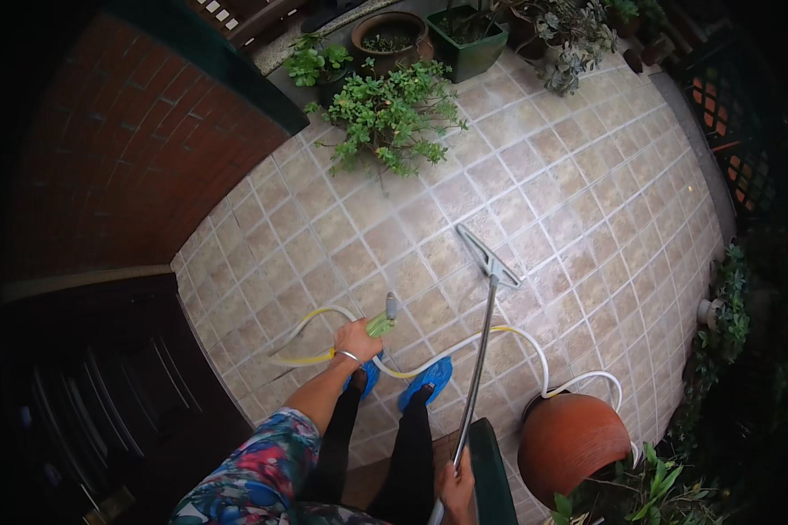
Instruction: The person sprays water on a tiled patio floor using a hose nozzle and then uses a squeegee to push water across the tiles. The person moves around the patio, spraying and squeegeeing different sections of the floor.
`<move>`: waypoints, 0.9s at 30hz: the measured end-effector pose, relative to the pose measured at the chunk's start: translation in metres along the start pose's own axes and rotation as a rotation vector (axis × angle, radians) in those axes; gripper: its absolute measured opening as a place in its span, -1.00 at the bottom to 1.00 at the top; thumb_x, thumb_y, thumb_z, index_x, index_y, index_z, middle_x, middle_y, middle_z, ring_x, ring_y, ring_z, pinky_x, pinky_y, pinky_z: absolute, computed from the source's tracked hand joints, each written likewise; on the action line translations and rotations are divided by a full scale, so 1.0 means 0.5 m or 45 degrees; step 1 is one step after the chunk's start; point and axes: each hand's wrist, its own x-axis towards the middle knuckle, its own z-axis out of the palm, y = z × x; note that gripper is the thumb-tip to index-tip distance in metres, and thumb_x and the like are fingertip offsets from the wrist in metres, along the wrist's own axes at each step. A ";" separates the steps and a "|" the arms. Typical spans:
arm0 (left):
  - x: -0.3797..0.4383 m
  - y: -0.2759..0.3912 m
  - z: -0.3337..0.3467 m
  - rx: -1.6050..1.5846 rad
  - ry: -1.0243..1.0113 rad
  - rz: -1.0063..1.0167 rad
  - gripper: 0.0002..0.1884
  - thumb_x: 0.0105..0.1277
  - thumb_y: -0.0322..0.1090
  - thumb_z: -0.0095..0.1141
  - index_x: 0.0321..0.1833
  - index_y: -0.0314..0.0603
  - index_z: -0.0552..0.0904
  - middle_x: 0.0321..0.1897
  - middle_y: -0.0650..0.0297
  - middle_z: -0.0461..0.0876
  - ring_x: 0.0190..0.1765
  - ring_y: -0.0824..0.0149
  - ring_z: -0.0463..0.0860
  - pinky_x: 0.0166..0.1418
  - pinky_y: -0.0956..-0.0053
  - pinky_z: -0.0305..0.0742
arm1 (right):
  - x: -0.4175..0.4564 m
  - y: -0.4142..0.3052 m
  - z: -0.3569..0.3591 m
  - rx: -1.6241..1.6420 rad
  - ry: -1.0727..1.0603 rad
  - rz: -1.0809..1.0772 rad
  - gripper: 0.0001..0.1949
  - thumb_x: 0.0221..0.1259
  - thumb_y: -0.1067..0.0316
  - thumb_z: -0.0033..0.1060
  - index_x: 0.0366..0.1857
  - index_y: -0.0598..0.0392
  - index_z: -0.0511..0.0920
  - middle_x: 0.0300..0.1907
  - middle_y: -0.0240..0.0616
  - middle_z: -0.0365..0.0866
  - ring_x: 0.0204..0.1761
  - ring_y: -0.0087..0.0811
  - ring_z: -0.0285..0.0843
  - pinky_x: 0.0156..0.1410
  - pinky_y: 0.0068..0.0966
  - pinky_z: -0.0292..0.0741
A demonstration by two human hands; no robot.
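Note:
My left hand (358, 341), with a bracelet at the wrist, holds a green cloth-like bundle (381, 324) with a grey nozzle (391, 306) at its end. A white and yellow hose (446, 354) loops by this hand and runs over the floor to the right, across behind the pole. At the bottom, my right hand (458, 489) grips the metal pole (480, 367) of a floor squeegee. The grey squeegee head (489, 259) rests on the tiled floor (400, 230) ahead of me. Blue shoe covers (433, 380) are on my feet.
A terracotta pot (571, 446) stands at lower right, touched by the hose. Potted plants (391, 118) and a green square planter (469, 49) line the far edge. A brick wall (131, 138) and a dark door (118, 367) are at left, more greenery (729, 328) at right.

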 end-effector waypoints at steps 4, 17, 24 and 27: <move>0.012 0.038 -0.008 0.013 0.025 0.076 -0.71 0.00 -0.12 0.14 -0.32 -0.17 0.66 -0.36 -0.11 0.67 -0.20 -0.17 0.66 -0.06 0.01 0.52 | -0.021 -0.029 -0.006 0.088 -0.017 0.261 -0.41 0.35 0.44 -0.05 0.47 -0.01 0.12 -0.65 -0.40 0.40 -0.69 -0.63 0.40 -0.64 -0.65 0.36; 0.104 0.258 -0.058 -0.124 0.221 0.278 -0.77 0.04 -0.18 0.14 -0.39 -0.21 0.63 -0.41 -0.16 0.66 -0.24 -0.22 0.64 -0.10 -0.03 0.50 | -0.022 -0.003 0.015 0.250 0.012 0.288 -0.39 0.38 0.39 -0.01 0.48 -0.11 0.07 -0.65 -0.42 0.37 -0.74 -0.61 0.28 -0.69 -0.63 0.27; 0.116 0.302 -0.069 -0.172 0.362 0.402 -0.80 0.03 -0.21 0.16 -0.48 -0.20 0.60 -0.52 -0.12 0.62 -0.36 -0.21 0.62 -0.24 -0.04 0.50 | -0.014 0.035 0.019 0.443 0.049 0.236 -0.39 0.38 0.37 0.04 0.48 -0.14 0.10 -0.67 -0.47 0.35 -0.78 -0.66 0.23 -0.72 -0.65 0.22; 0.111 0.320 -0.074 -0.194 0.375 0.432 -0.80 0.02 -0.20 0.16 -0.48 -0.20 0.61 -0.51 -0.12 0.63 -0.35 -0.20 0.63 -0.22 -0.02 0.51 | -0.015 0.057 0.020 0.416 0.040 0.182 -0.39 0.38 0.38 0.04 0.48 -0.16 0.10 -0.68 -0.48 0.33 -0.78 -0.66 0.22 -0.73 -0.66 0.21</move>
